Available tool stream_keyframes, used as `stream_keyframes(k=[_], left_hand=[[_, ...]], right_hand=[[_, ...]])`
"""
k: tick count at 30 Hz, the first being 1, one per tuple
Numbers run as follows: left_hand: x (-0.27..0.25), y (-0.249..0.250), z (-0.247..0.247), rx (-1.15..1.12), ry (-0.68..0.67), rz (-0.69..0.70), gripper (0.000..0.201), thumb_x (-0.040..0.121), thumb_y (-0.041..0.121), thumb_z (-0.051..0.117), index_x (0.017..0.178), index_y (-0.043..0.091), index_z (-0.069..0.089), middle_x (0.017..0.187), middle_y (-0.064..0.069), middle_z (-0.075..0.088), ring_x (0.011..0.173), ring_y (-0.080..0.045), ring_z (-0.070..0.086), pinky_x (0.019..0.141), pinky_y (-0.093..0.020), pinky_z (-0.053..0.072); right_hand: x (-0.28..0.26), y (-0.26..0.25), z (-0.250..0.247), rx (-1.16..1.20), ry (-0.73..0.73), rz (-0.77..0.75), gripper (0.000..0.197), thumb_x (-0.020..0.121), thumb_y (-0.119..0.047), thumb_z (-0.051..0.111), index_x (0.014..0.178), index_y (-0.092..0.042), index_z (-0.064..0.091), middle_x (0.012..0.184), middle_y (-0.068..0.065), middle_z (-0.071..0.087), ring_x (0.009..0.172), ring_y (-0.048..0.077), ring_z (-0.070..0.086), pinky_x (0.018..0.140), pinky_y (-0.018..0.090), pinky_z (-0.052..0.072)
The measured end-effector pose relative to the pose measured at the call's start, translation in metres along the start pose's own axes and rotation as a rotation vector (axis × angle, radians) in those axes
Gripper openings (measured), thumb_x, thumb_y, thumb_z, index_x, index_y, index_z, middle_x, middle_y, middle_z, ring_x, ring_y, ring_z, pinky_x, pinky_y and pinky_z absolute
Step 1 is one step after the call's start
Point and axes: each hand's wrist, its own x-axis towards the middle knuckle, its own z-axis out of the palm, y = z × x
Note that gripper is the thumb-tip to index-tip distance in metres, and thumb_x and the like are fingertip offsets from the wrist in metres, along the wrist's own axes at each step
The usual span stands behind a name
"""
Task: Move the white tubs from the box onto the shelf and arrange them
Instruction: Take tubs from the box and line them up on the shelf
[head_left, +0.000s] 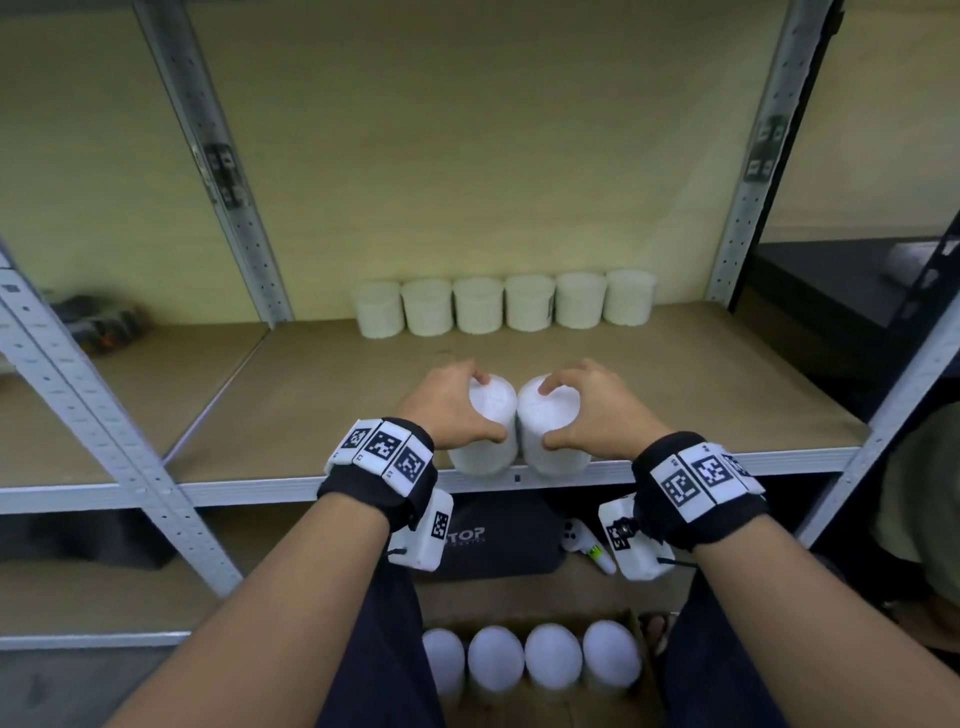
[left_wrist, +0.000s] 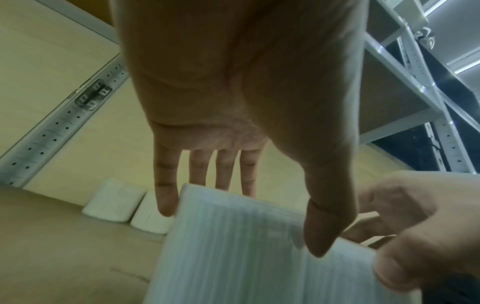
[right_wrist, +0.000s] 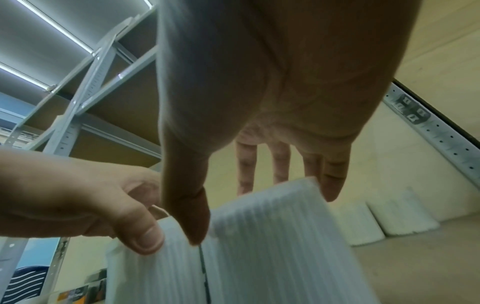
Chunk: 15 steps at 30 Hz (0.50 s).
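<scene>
**At the shelf's front lip, two tubs stand well short of the back row**

On the shelf (head_left: 701, 384) edge, each hand clasps one upright tub from above: left hand (head_left: 447, 410) curled round the left tub (head_left: 488, 431), right hand (head_left: 597, 410) round the right tub (head_left: 553, 431), sides touching. The row of six (head_left: 504, 306) stands straight ahead, well apart (likely the destination). More tubs wait in the box (head_left: 636, 623) below.

Black wristbands (head_left: 378, 475) with white square-coded tags, white camera boxes (head_left: 631, 540), dark trousers (head_left: 379, 649).
</scene>
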Motion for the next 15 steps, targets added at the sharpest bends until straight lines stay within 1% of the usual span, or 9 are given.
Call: stream_keyframes(k=[2, 5, 8, 11, 13, 15], left_hand=[[0.006, -0.001, 0.003, 0.009, -0.014, -0.011, 0.067, 0.063, 0.038, 0.078, 0.123, 0.023, 0.052, 0.123, 0.0, 0.053, 0.096, -0.016, 0.048, 0.074, -0.029, 0.043], [0.013, -0.001, 0.006, 0.016, -0.038, -0.022, 0.067, 0.067, 0.038, 0.077, 0.126, 0.023, 0.05, 0.125, -0.001, 0.054, 0.095, -0.016, 0.048, 0.075, -0.029, 0.042], [0.016, -0.001, 0.006, 0.025, -0.058, -0.025, 0.068, 0.069, 0.038, 0.077, 0.128, 0.024, 0.048, 0.124, -0.001, 0.054, 0.095, -0.017, 0.049, 0.075, -0.029, 0.042], [0.017, -0.002, 0.003, 0.044, -0.091, -0.016, 0.069, 0.07, 0.041, 0.076, 0.13, 0.024, 0.045, 0.127, -0.001, 0.053, 0.098, -0.017, 0.049, 0.078, -0.03, 0.044], [0.017, -0.002, 0.0, 0.058, -0.122, -0.007, 0.071, 0.072, 0.043, 0.075, 0.133, 0.024, 0.044, 0.131, 0.0, 0.05, 0.102, -0.016, 0.048, 0.081, -0.029, 0.042], [0.017, -0.002, -0.002, 0.079, -0.151, 0.005, 0.072, 0.075, 0.046, 0.073, 0.135, 0.024, 0.042, 0.137, 0.001, 0.045, 0.114, -0.018, 0.047, 0.088, -0.029, 0.041]], right_hand=[[0.008, 0.005, 0.006, 0.023, 0.009, 0.016, 0.052, 0.067, -0.032, 0.079, 0.116, -0.024, 0.062, 0.127, 0.0, 0.05, 0.121, 0.021, 0.047, 0.098, 0.03, 0.04], [0.016, 0.011, 0.01, 0.027, 0.007, 0.033, 0.052, 0.07, -0.035, 0.077, 0.118, -0.025, 0.061, 0.132, 0.0, 0.049, 0.124, 0.023, 0.045, 0.106, 0.035, 0.038], [0.02, 0.016, 0.012, 0.031, -0.002, 0.036, 0.053, 0.072, -0.035, 0.076, 0.12, -0.025, 0.058, 0.134, -0.002, 0.046, 0.125, 0.024, 0.043, 0.107, 0.036, 0.036], [0.02, 0.016, 0.014, 0.027, 0.003, 0.027, 0.054, 0.072, -0.035, 0.075, 0.121, -0.024, 0.056, 0.134, -0.002, 0.045, 0.125, 0.025, 0.041, 0.107, 0.037, 0.035], [0.02, 0.016, 0.015, 0.022, 0.004, 0.023, 0.054, 0.073, -0.035, 0.074, 0.122, -0.024, 0.055, 0.134, -0.002, 0.044, 0.125, 0.025, 0.04, 0.107, 0.036, 0.035], [0.02, 0.017, 0.014, 0.013, -0.013, 0.017, 0.054, 0.075, -0.037, 0.072, 0.124, -0.025, 0.054, 0.136, -0.003, 0.043, 0.126, 0.025, 0.038, 0.107, 0.035, 0.033]])
